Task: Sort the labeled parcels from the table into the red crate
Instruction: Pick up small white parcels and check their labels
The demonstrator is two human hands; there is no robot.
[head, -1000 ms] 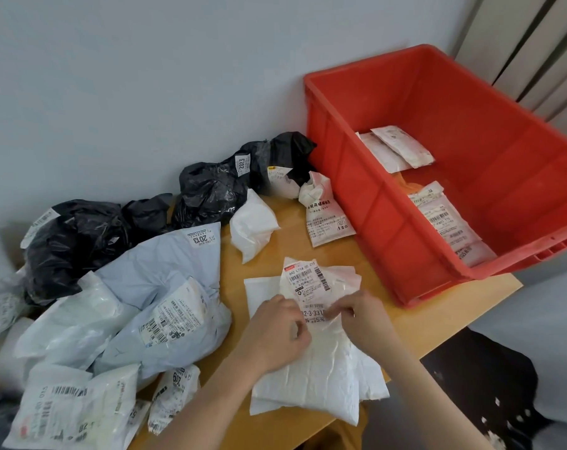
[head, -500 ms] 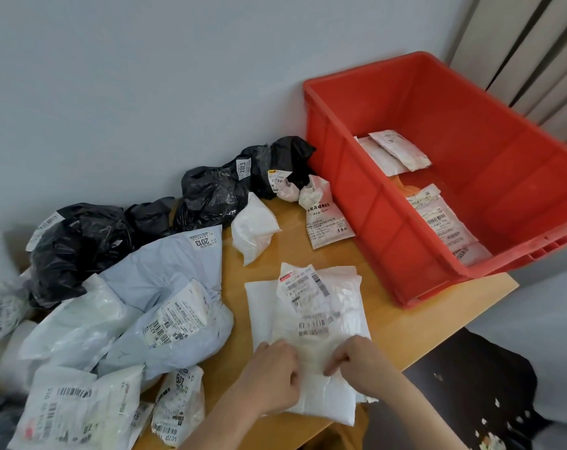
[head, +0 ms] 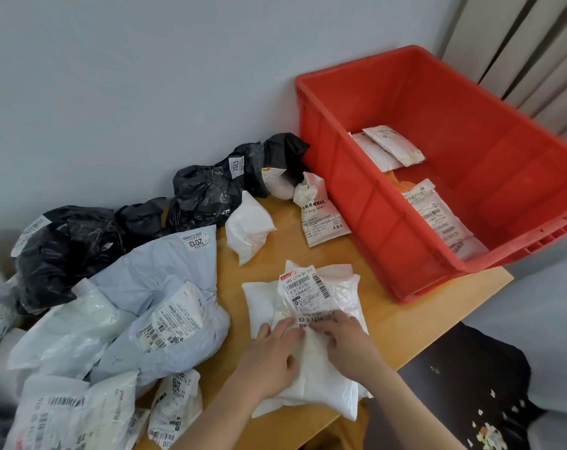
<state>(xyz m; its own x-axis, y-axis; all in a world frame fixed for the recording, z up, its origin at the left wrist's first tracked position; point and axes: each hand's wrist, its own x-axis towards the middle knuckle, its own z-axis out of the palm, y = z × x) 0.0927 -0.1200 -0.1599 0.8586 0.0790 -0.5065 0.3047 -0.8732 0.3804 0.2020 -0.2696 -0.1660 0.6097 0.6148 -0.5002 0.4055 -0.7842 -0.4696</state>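
Note:
A white padded parcel [head: 344, 289] lies flat on the wooden table [head: 415, 316], its printed label [head: 303, 287] facing up. Both of my hands are on its near half. My left hand [head: 269, 358] lies on the wrapping with its fingers stretched toward the lower edge of the label. My right hand [head: 348, 342] presses beside it, fingertips touching the label's bottom line. The red crate [head: 350, 203] stands at the back right of the table, beyond the parcel. It holds two white pouches [head: 394, 146] at the far end and a labeled parcel [head: 438, 219] nearer.
Black bags [head: 207, 193] line the wall. A grey-blue mailer [head: 152, 274] and several white labeled parcels [head: 74, 414] pile up on the left. A small white pouch [head: 249, 227] and a small labeled parcel [head: 322, 217] lie between the pile and the crate. The table's edge runs just right of my hands.
Both hands slid toward me down the parcel half a second ago, then moved back up to the label's lower edge. The parcel stays flat on the table.

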